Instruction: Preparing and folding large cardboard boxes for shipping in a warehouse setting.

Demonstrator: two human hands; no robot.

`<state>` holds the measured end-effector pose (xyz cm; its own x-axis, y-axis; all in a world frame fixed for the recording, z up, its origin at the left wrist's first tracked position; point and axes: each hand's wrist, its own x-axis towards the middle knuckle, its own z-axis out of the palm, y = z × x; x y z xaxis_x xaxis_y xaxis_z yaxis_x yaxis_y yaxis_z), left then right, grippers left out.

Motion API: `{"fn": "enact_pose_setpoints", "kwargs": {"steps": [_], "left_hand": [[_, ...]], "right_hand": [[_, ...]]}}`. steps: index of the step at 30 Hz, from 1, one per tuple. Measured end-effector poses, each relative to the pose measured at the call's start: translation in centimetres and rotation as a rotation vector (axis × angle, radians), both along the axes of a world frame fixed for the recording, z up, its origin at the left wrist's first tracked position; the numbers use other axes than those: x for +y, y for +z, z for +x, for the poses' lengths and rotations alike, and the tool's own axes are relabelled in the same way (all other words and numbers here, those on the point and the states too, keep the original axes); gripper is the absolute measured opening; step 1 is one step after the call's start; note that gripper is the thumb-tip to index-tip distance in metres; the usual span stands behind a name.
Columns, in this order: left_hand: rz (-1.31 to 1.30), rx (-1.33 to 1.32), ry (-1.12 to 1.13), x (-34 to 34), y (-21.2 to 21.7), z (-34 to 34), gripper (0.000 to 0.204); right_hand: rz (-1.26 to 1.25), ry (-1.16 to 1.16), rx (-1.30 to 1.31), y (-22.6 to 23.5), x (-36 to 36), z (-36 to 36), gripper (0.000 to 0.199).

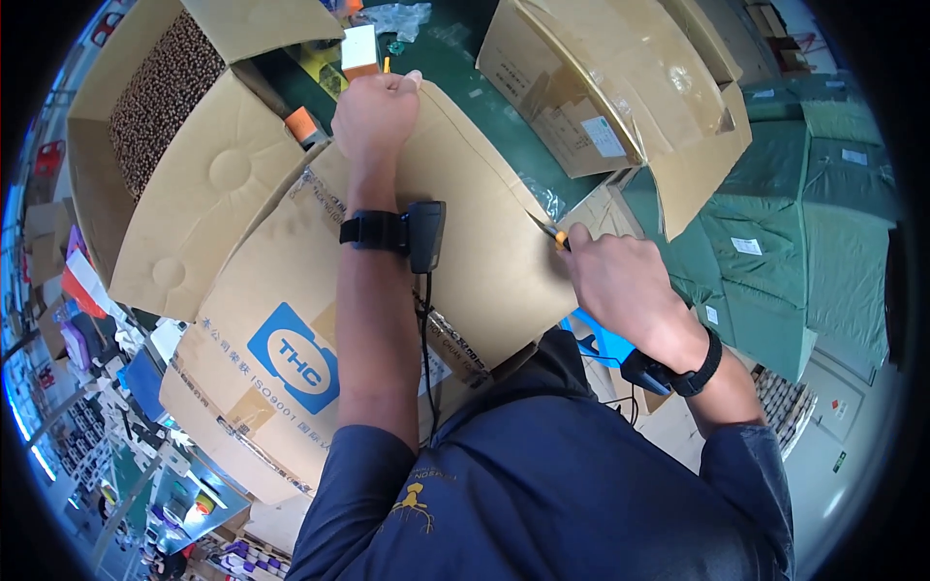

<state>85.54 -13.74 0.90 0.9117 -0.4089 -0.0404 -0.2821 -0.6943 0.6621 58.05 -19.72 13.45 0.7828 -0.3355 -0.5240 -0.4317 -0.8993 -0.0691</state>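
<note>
A large brown cardboard box (260, 290) with a blue printed mark lies in front of me, its bare flap (484, 281) stretching to the right. My left hand (376, 114) is closed at the flap's far corner, the fingertips partly hidden. A thin yellow stick-like thing (387, 65) pokes up just beyond its knuckles; whether I hold it, I cannot tell. In my right hand (620, 283) is a pointed cutting tool with an orange and black handle (560, 238). Its dark tip touches or nearly touches the flap's right edge, where a thin dark line runs toward my left hand.
An open carton (228, 165) full of small dark brown pieces (167, 105) stands at the left. Another carton (572, 87) sits at the far right on a green surface (475, 92). Small orange-and-white boxes (359, 50) lie ahead. Green-wrapped stacks (756, 232) rise at the right.
</note>
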Motion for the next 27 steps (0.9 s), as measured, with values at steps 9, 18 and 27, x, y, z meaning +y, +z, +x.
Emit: {"fn": "enact_pose_setpoints", "kwargs": {"steps": [9, 18, 27], "left_hand": [[0.056, 0.048, -0.044, -0.5, 0.2, 0.1, 0.03], [0.084, 0.021, -0.006, -0.3, -0.1, 0.1, 0.03], [0.029, 0.043, -0.003, -0.1, 0.3, -0.2, 0.027]], "right_hand": [[-0.01, 0.067, -0.031, -4.2, -0.9, 0.5, 0.028], [0.032, -0.001, -0.006, -1.2, -0.6, -0.2, 0.029], [-0.019, 0.032, 0.072, -1.4, -0.1, -0.7, 0.026]]}}
